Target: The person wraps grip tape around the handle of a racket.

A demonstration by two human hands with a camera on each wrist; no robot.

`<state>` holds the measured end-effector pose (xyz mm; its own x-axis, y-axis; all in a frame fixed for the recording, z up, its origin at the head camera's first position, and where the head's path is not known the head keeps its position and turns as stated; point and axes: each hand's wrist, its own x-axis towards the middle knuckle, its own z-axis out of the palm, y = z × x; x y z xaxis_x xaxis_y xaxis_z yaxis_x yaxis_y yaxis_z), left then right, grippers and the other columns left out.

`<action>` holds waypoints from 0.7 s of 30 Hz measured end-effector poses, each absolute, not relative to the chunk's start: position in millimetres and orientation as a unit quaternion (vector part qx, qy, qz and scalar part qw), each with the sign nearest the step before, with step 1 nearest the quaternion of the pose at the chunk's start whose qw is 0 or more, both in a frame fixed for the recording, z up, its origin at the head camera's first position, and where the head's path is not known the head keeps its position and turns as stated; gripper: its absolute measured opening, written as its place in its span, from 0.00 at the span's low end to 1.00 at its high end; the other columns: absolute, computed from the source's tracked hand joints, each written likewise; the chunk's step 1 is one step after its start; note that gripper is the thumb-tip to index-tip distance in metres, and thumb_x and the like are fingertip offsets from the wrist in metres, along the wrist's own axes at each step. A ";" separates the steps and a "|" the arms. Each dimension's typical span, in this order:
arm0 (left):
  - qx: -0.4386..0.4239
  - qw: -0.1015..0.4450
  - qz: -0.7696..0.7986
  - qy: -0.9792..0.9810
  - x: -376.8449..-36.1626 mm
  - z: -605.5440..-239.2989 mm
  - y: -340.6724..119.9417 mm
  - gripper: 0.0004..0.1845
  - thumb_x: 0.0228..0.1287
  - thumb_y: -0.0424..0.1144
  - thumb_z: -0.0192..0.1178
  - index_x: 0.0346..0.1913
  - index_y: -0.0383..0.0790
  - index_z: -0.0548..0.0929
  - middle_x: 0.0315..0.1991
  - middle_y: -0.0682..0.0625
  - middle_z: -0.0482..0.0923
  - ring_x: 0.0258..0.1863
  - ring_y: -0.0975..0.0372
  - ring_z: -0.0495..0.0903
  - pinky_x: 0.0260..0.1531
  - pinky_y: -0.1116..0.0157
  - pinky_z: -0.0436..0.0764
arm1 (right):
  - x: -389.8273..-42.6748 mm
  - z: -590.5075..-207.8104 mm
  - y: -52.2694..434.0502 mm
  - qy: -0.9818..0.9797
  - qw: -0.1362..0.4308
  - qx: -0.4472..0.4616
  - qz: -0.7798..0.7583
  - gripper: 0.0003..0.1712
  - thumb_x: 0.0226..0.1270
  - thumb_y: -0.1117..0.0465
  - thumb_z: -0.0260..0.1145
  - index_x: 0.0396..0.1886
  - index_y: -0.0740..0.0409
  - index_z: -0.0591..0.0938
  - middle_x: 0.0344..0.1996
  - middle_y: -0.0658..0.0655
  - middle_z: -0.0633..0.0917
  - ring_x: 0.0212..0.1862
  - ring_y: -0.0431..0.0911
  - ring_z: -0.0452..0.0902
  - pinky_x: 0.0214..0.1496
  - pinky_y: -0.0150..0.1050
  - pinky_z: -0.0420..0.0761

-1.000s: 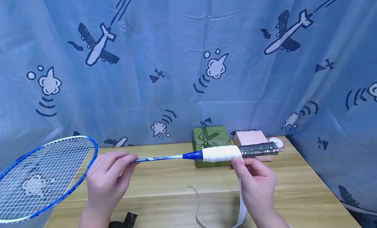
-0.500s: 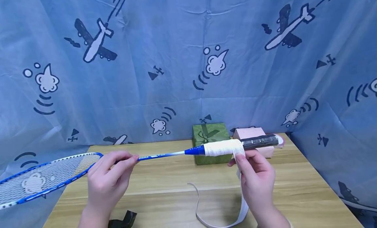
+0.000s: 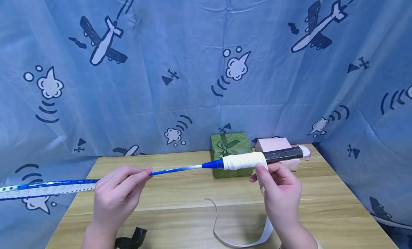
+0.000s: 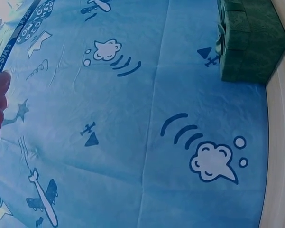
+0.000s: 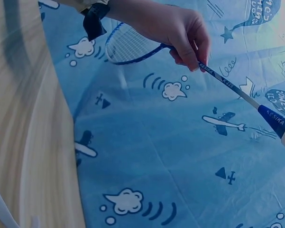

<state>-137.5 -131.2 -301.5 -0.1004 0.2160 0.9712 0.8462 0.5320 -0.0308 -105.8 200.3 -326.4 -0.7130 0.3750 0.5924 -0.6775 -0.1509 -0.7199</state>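
Observation:
A blue and white badminton racket is held level above the table, its head to the left, seen nearly edge-on. My left hand pinches the shaft between thumb and fingers; the right wrist view also shows this left hand on the shaft. White grip tape wraps the handle from the blue cone to about its middle. Beyond it the black handle is bare. My right hand pinches the tape at the last turn, thumb in front. The loose tape tail hangs down and curls over the table.
On the wooden table, a green gift box with a ribbon stands at the back, beside a pink box. A round white and pink item sits behind the handle's end. A patterned blue curtain hangs behind.
The racket has rolled about its shaft, so its head went from face-on to nearly edge-on. The handle end has risen slightly in view. Both hands keep their holds.

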 end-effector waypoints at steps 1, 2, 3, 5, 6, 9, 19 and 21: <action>-0.390 0.546 -0.287 -0.684 -137.6 -301.3 -131.6 0.16 0.75 0.41 0.64 0.31 0.34 0.92 0.24 0.48 0.83 0.18 0.60 0.76 0.18 0.70 0.70 | -105.4 -326.4 200.4 -0.554 0.354 0.133 0.742 0.06 0.67 0.82 0.62 0.29 0.78 0.78 0.18 0.54 0.77 0.24 0.46 0.84 0.24 0.30 0.75; -0.390 0.544 -0.285 -0.686 -137.5 -301.2 -131.8 0.16 0.75 0.41 0.63 0.32 0.34 0.92 0.24 0.48 0.84 0.18 0.61 0.76 0.18 0.70 0.71 | -105.4 -326.4 200.6 -0.554 0.356 0.132 0.741 0.06 0.67 0.82 0.63 0.29 0.79 0.77 0.19 0.55 0.78 0.24 0.46 0.84 0.24 0.30 0.74; -0.390 0.542 -0.282 -0.689 -137.3 -301.3 -132.3 0.16 0.75 0.41 0.63 0.32 0.34 0.92 0.24 0.48 0.84 0.18 0.61 0.77 0.18 0.70 0.72 | -105.3 -326.4 200.7 -0.555 0.358 0.130 0.739 0.06 0.67 0.82 0.63 0.29 0.80 0.77 0.20 0.55 0.78 0.24 0.46 0.84 0.24 0.30 0.74; -0.389 0.538 -0.279 -0.694 -137.0 -301.5 -133.0 0.17 0.75 0.42 0.63 0.33 0.34 0.92 0.25 0.49 0.84 0.18 0.61 0.77 0.19 0.70 0.72 | -105.5 -326.5 200.9 -0.551 0.361 0.137 0.740 0.06 0.67 0.81 0.64 0.31 0.82 0.77 0.22 0.56 0.80 0.24 0.46 0.83 0.25 0.30 0.74; -0.388 0.538 -0.277 -0.695 -137.0 -301.7 -133.3 0.17 0.75 0.42 0.63 0.33 0.34 0.92 0.25 0.49 0.84 0.19 0.61 0.77 0.19 0.70 0.73 | -105.7 -326.5 200.9 -0.551 0.360 0.142 0.739 0.05 0.67 0.81 0.64 0.31 0.82 0.77 0.24 0.56 0.81 0.25 0.46 0.83 0.25 0.30 0.75; -0.387 0.539 -0.272 -0.697 -137.0 -301.8 -133.8 0.17 0.75 0.42 0.63 0.33 0.34 0.92 0.25 0.49 0.84 0.19 0.60 0.78 0.19 0.69 0.73 | -106.6 -326.9 201.3 -0.535 0.349 0.172 0.750 0.02 0.67 0.83 0.61 0.34 0.81 0.78 0.26 0.57 0.82 0.26 0.47 0.83 0.30 0.31 0.82; -0.395 0.540 -0.275 -0.690 -139.6 -303.1 -135.4 0.17 0.75 0.43 0.64 0.33 0.33 0.92 0.25 0.47 0.87 0.20 0.58 0.82 0.23 0.65 0.80 | -106.9 -325.4 199.4 -0.539 0.349 0.127 0.756 0.08 0.68 0.83 0.61 0.27 0.75 0.77 0.23 0.56 0.81 0.21 0.46 0.81 0.22 0.31 0.75; -0.399 0.534 -0.277 -0.692 -140.5 -304.7 -137.0 0.17 0.75 0.42 0.63 0.34 0.33 0.92 0.26 0.47 0.87 0.22 0.58 0.83 0.25 0.64 0.81 | -107.3 -325.8 199.8 -0.534 0.347 0.139 0.758 0.08 0.68 0.83 0.60 0.28 0.76 0.78 0.19 0.55 0.77 0.21 0.46 0.81 0.21 0.31 0.74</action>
